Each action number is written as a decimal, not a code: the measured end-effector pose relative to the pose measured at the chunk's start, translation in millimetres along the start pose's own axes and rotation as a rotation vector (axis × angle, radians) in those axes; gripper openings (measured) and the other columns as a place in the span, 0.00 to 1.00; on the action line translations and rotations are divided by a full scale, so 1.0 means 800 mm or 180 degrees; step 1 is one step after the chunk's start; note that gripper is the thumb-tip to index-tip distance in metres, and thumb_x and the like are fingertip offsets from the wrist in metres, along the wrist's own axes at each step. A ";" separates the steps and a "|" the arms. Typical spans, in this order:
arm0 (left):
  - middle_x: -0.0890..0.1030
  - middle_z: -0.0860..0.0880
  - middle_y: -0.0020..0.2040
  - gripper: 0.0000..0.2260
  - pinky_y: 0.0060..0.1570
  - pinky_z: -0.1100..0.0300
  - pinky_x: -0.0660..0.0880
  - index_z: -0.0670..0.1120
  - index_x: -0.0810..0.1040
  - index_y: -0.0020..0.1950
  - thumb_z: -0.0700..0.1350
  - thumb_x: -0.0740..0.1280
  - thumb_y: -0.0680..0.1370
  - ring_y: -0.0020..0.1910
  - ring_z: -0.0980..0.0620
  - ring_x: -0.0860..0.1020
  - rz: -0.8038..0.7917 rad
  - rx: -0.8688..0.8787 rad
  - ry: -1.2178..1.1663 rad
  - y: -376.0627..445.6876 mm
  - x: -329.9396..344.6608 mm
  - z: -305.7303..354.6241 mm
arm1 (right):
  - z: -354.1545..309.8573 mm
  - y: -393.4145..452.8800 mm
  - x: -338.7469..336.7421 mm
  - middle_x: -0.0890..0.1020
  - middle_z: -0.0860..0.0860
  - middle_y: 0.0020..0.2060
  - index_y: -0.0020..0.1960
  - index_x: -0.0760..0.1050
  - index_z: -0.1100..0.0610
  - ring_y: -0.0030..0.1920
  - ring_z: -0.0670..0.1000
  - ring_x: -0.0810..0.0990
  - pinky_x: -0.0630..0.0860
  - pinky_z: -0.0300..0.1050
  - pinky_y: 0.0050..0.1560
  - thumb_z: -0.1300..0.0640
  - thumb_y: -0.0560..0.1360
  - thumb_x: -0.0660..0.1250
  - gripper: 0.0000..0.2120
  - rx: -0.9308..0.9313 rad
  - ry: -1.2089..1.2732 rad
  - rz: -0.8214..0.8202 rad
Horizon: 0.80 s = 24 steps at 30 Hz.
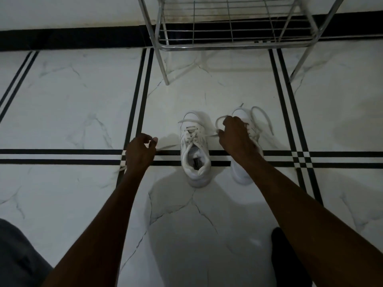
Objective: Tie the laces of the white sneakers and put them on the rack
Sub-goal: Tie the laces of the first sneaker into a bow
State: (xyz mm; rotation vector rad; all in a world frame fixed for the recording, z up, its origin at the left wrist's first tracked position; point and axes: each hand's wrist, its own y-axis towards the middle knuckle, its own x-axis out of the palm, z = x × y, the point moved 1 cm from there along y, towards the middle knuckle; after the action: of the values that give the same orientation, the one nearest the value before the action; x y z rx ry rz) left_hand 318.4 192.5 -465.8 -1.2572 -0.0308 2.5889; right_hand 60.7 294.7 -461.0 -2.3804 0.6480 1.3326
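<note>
On the white marble-patterned floor [72, 100], just in front of the metal shoe rack [228, 44], two white sneakers stand side by side with their toes toward the rack. Neither shoe is on the rack; its wire shelf holds nothing visible. The left sneaker [194, 154] sits across the double black floor stripes [62, 156], its opening facing the camera and a label visible inside; its laces [194, 134] are loose, with one end running out to each side. The right sneaker [242, 146], just beside it on the side farther from the left hand, is largely hidden under the right forearm, and a loose lace loop [263, 119] shows beyond its toe area. The right hand [234, 135] lies over the right sneaker's tongue, fingers curled around a lace end that stretches across from the left sneaker. The left hand [141, 150] hovers away from the left sneaker on its outer side, fingers half curled; a lace strand runs toward the fingertips, but whether they pinch it cannot be told.
</note>
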 end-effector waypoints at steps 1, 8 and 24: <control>0.85 0.43 0.56 0.11 0.58 0.56 0.76 0.41 0.83 0.58 0.46 0.68 0.82 0.55 0.49 0.82 -0.0060 0.0237 -0.0165 -0.005 0.008 0.009 | -0.004 0.002 -0.002 0.77 0.61 0.60 0.62 0.75 0.64 0.61 0.61 0.77 0.71 0.47 0.57 0.62 0.76 0.69 0.15 -0.0217 0.0107 -0.0151; 0.85 0.44 0.57 0.10 0.47 0.59 0.84 0.43 0.84 0.60 0.39 0.69 0.80 0.49 0.47 0.86 -0.0859 0.0473 -0.0714 -0.017 0.051 0.046 | -0.020 -0.003 -0.002 0.87 0.55 0.50 0.55 0.84 0.57 0.51 0.53 0.85 0.81 0.48 0.54 0.60 0.76 0.71 0.09 -0.0686 0.0547 -0.0973; 0.79 0.46 0.51 0.12 0.61 0.42 0.64 0.49 0.85 0.55 0.38 0.69 0.75 0.59 0.41 0.72 -0.0178 0.0533 0.1506 -0.026 0.037 0.022 | -0.006 -0.007 0.020 0.83 0.58 0.45 0.45 0.81 0.64 0.50 0.59 0.83 0.76 0.46 0.46 0.69 0.74 0.65 0.06 -0.0437 -0.0666 -0.0990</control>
State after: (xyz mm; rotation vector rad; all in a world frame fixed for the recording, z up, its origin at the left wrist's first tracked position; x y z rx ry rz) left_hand 291.8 221.3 -475.0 -1.7333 0.2315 2.1340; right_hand 74.6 293.1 -472.0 -2.2828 0.1246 1.4948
